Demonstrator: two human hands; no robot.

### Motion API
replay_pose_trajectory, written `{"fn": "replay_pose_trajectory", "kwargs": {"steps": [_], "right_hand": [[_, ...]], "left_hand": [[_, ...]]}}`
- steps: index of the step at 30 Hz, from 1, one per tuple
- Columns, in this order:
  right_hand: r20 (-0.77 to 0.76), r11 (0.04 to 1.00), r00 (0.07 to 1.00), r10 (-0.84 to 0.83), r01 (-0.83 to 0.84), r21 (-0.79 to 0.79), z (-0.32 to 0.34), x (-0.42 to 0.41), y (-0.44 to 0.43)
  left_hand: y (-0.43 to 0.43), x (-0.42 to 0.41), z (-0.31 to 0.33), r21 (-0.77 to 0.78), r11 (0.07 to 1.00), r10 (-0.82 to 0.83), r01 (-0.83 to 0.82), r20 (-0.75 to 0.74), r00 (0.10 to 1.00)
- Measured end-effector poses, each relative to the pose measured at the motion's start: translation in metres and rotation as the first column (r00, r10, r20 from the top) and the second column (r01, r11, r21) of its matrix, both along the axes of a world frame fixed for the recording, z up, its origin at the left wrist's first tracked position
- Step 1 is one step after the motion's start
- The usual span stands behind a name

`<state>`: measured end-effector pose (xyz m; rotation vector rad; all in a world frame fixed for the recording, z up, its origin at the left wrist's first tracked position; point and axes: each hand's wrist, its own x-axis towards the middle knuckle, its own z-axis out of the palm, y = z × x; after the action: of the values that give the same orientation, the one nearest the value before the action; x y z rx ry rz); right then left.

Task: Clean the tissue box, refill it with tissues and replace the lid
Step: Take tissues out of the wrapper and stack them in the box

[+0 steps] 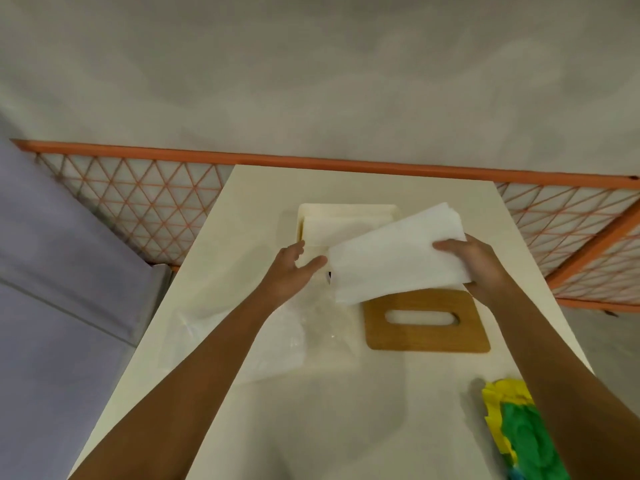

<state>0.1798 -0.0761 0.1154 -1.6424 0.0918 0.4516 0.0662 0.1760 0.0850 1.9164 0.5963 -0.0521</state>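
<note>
A cream tissue box (346, 211) stands open at the far middle of the table, with white tissue visible inside. My right hand (474, 265) grips a thick white stack of tissues (394, 254) by its right end, held tilted just above the box's near right corner. My left hand (294, 268) is open, fingers spread, touching the stack's left end beside the box's near left edge. The wooden lid (427, 337) with an oval slot lies flat on the table, nearer to me than the box, partly under the stack.
A crumpled clear plastic wrapper (256, 337) lies left of the lid. A yellow and green cloth (519, 431) sits at the near right table edge. An orange lattice fence (138, 199) runs behind the white table (346, 427).
</note>
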Motion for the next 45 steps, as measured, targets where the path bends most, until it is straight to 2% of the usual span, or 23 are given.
{"fn": "replay_pose_trajectory", "kwargs": {"steps": [4,7,9,12,17,22,24,27,29,33,36,40,45], "right_hand": [[-0.022,0.991,0.999,0.027,-0.024,0.132,0.005,0.005,-0.002],[-0.062,0.981,0.997,0.050,-0.038,0.192,0.005,0.005,0.004],[-0.092,0.981,0.993,0.074,-0.056,0.184,0.002,0.003,0.010],[-0.138,0.983,0.983,0.123,-0.102,0.150,-0.004,0.001,0.017],[-0.130,0.984,0.979,0.159,-0.147,0.097,-0.011,0.011,0.033],[-0.001,0.993,0.995,0.103,-0.103,0.052,-0.004,0.040,0.057],[0.037,0.997,0.996,0.080,-0.081,0.015,-0.003,0.053,0.066],[0.054,0.998,0.996,0.070,-0.069,-0.009,-0.005,0.072,0.079],[0.053,0.998,0.997,0.062,-0.060,-0.035,-0.011,0.082,0.085],[-0.004,0.989,0.997,0.073,-0.073,-0.126,-0.031,0.098,0.092],[-0.016,0.959,0.996,0.082,-0.084,-0.272,-0.045,0.101,0.095],[0.060,0.887,0.993,0.104,-0.065,-0.457,-0.056,0.102,0.098],[0.118,0.776,0.962,0.247,-0.124,-0.618,-0.065,0.099,0.102]], "left_hand": [[-0.014,0.023,0.004,-0.280,0.956,0.074,-0.085,-0.050,0.996],[-0.020,0.033,0.004,-0.509,0.852,0.095,-0.124,-0.083,0.992],[-0.022,0.037,0.006,-0.575,0.802,0.126,-0.160,-0.098,0.987],[-0.019,0.040,0.006,-0.575,0.792,0.187,-0.206,-0.094,0.978],[-0.003,0.050,0.011,-0.436,0.881,0.201,-0.184,-0.007,0.980],[0.015,0.076,0.024,-0.236,0.957,0.206,-0.168,0.152,0.967],[0.022,0.087,0.029,-0.154,0.973,0.198,-0.169,0.200,0.960],[0.033,0.103,0.027,-0.121,0.978,0.194,-0.171,0.216,0.957],[0.040,0.113,0.023,-0.098,0.981,0.183,-0.166,0.201,0.962],[0.049,0.130,0.009,0.092,0.988,0.112,-0.122,0.106,0.988],[0.056,0.140,-0.003,0.227,0.974,0.030,-0.028,-0.002,1.000],[0.061,0.153,-0.015,0.412,0.902,-0.074,0.127,-0.142,0.987],[0.061,0.163,-0.024,0.569,0.778,-0.158,0.267,-0.234,0.959]]}}
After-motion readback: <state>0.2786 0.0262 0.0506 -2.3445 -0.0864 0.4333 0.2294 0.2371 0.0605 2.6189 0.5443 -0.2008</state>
